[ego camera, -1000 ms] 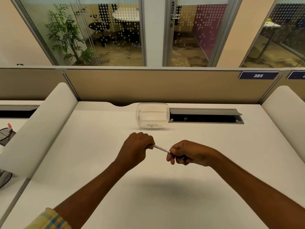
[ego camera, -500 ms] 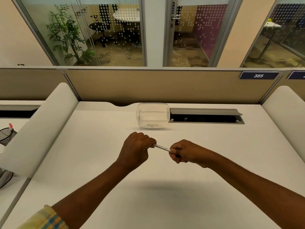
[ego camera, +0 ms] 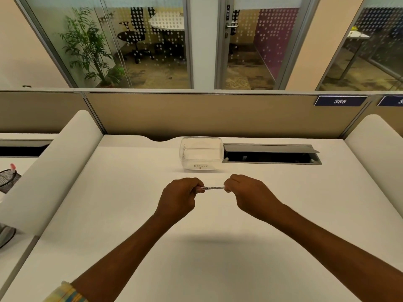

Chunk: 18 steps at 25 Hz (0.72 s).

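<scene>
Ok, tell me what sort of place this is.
Most likely an open-plan office cubicle: a beige fabric partition with a blue number plate reading 385, a grey cable hatch set into the white desk, and a glass-walled meeting room with a round white table behind.

An office: numbered desk partition [ego camera: 218, 114], glass-walled meeting room [ego camera: 135, 44] with swivel chairs [ego camera: 133, 35].

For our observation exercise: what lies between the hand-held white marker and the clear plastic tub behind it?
Head view: only bare white desk separates the thin white marker from the clear plastic tub.
</scene>
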Motion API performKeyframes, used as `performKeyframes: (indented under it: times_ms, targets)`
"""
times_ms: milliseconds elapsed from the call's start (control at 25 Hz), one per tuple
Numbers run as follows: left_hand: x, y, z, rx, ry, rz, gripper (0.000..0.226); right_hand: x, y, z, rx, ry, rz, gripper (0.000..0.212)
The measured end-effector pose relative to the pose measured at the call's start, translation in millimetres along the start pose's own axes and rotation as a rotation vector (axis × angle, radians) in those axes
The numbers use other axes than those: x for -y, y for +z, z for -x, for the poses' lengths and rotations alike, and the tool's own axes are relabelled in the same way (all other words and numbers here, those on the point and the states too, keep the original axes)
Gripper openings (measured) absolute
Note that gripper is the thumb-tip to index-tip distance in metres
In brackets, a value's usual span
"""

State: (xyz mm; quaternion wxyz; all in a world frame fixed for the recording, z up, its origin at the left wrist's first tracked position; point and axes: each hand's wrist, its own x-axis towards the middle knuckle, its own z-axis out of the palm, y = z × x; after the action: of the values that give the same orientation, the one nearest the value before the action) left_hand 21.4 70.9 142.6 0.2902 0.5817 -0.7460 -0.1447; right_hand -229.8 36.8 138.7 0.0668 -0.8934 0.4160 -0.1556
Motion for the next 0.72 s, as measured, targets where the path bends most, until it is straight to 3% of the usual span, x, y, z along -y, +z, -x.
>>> performKeyframes:
  times_ms: [80, 160, 320, 480, 640, 720]
  targets:
    - [-0.9, -3.8, -0.5, -0.015, 0.068, -0.041, 0.019, -1.5, -9.1, -8.0, 0.308, 0.335, -0.516, 0.024]
    - [-2.5, -4.6, -0.3, -0.036, 0.135, -0.085, 0.019, -6.8, -19.2, -14.0, 0.494, 0.577, -0.903, 0.044]
    - [-8.8, -2.9, 3.6, -0.074, 0.199, -0.127, 0.018, -9.3, -31.4, -15.0, 0.651, 0.715, -0.964, 0.044]
    - [-13.2, -3.0, 6.3, -0.069, 0.099, -0.086, 0.020, 4.0, -17.4, -14.0, 0.343, 0.673, -0.774, 0.043]
    - [-10.2, -6.2, 3.4, -0.013, 0.017, -0.062, 0.020, 8.5, -3.1, -1.7, -0.039, 0.257, -0.323, 0.032]
    - [-9.1, -8.6, 1.4, -0.026, 0.018, -0.078, 0.021, 8.5, 0.8, 2.0, -0.089, 0.156, -0.225, 0.023]
